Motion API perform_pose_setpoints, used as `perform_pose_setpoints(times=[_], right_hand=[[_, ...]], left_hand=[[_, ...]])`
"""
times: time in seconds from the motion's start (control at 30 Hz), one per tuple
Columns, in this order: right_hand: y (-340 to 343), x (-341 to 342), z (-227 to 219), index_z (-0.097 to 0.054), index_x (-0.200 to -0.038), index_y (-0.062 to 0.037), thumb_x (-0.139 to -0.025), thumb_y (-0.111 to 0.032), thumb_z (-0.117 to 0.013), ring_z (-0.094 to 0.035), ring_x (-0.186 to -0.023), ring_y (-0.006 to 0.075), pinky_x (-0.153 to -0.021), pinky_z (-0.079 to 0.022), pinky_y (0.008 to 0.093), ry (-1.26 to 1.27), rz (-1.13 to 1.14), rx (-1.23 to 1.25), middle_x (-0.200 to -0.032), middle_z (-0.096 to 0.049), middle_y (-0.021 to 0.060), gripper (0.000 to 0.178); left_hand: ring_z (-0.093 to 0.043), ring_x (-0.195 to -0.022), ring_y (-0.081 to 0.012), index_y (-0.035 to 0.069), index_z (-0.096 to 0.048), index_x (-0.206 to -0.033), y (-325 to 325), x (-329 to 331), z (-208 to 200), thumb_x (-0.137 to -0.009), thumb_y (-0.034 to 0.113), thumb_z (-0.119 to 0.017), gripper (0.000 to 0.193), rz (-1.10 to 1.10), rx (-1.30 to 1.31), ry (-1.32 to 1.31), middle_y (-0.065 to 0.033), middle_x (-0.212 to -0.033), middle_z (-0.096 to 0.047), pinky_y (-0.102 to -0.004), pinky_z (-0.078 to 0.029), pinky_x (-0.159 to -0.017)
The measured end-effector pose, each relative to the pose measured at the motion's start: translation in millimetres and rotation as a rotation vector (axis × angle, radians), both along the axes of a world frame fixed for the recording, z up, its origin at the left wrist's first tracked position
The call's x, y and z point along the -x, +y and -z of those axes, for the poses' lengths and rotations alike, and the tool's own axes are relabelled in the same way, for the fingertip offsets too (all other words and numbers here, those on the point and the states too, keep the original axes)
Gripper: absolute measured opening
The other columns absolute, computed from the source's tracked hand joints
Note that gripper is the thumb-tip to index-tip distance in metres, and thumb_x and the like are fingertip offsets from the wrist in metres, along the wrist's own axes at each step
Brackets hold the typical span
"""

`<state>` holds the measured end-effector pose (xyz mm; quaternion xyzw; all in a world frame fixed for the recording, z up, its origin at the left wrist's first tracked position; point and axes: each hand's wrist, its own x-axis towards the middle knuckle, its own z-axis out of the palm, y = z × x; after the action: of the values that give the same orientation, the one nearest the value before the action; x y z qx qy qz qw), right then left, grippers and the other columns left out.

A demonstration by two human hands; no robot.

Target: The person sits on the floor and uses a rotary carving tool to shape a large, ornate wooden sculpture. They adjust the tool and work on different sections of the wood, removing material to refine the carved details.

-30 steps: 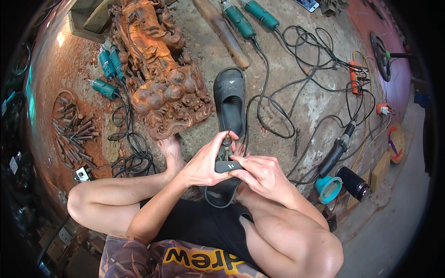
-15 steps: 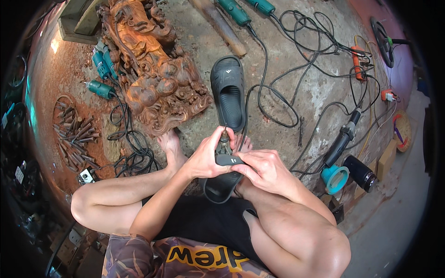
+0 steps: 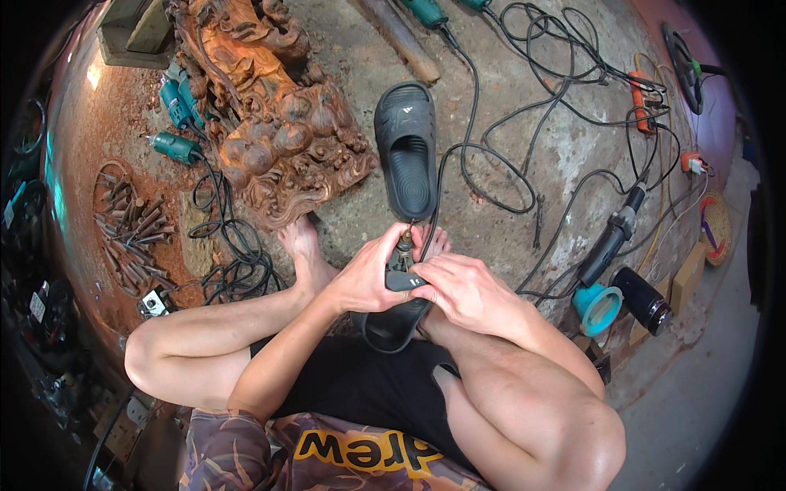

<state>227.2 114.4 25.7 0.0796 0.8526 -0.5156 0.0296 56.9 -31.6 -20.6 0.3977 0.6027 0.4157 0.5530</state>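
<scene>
My left hand (image 3: 367, 270) is wrapped round a handheld rotary tool (image 3: 405, 243), whose metal nose and thin bit point away from me. My right hand (image 3: 463, 290) is closed against the same tool from the right, fingertips and thumb pressed near its nose. Between the hands shows a dark grey patch with white marks; I cannot tell whether it belongs to the tool or to the slide below. Fingers hide most of the tool's body. Under my hands lies a black slide sandal (image 3: 389, 334), partly covered. Its mate, another slide sandal (image 3: 408, 159), lies just beyond the bit.
A carved reddish wood sculpture (image 3: 282, 131) lies at the far left, with green power tools (image 3: 174, 147) beside it. Left of my knee is a pile of bits (image 3: 135, 233). Black cords (image 3: 557, 82) loop across the right, near an orange power strip (image 3: 640, 102), a black grinder (image 3: 610, 245) and a teal cup (image 3: 598, 309).
My right fingers have shifted slightly up toward the tool's nose. The left hand keeps its hold. The whole view has tilted a little, so the floor things sit slightly differently.
</scene>
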Motion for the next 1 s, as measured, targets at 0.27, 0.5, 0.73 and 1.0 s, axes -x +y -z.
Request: perform_pose_setpoints(times=[0.27,0.5,0.73,1.0], right_hand=[[0,0,2,-0.072,-0.112,0.0028,-0.095,-0.024,-0.073,-0.072,-0.097,0.0384,-0.085,-0.057,0.0457,-0.070,0.087,0.129,-0.104,-0.074,0.0201,0.032],[0,-2,6,-0.075,-0.111,-0.0020,-0.094,-0.020,-0.075,-0.072,-0.089,0.0369,-0.079,-0.057,0.0428,-0.069,0.150,0.195,-0.095,-0.073,0.0172,0.025],[2,-11,18,-0.076,-0.100,-0.0041,-0.092,-0.026,-0.076,-0.070,-0.083,0.0376,-0.073,-0.054,0.0449,-0.144,0.181,0.245,-0.087,-0.070,0.0168,0.023],[1,-14,23,-0.079,-0.111,-0.0094,-0.089,-0.028,-0.080,-0.069,-0.082,0.0369,-0.074,-0.053,0.0449,-0.115,0.231,0.330,-0.089,-0.072,0.0157,0.029]], left_hand=[[-0.069,-0.087,-0.0243,0.007,-0.054,-0.130,-1,-5,7,-0.068,0.034,-0.096,0.080,-0.140,-0.041,-0.019,-0.0089,-0.098,-0.068,-0.0395,-0.054,-0.086],[-0.068,-0.094,-0.0171,0.008,-0.060,-0.121,-2,-4,13,-0.067,0.034,-0.097,0.071,-0.070,0.047,-0.021,-0.0070,-0.099,-0.071,-0.0375,-0.055,-0.089],[-0.068,-0.096,-0.0175,0.006,-0.059,-0.124,7,-11,9,-0.065,0.028,-0.096,0.073,-0.121,0.155,-0.149,-0.0053,-0.103,-0.072,-0.0355,-0.053,-0.091],[-0.061,-0.093,-0.0145,0.006,-0.055,-0.103,8,-11,9,-0.066,0.029,-0.092,0.057,-0.059,0.198,-0.028,-0.0050,-0.102,-0.068,-0.0324,-0.051,-0.086]])
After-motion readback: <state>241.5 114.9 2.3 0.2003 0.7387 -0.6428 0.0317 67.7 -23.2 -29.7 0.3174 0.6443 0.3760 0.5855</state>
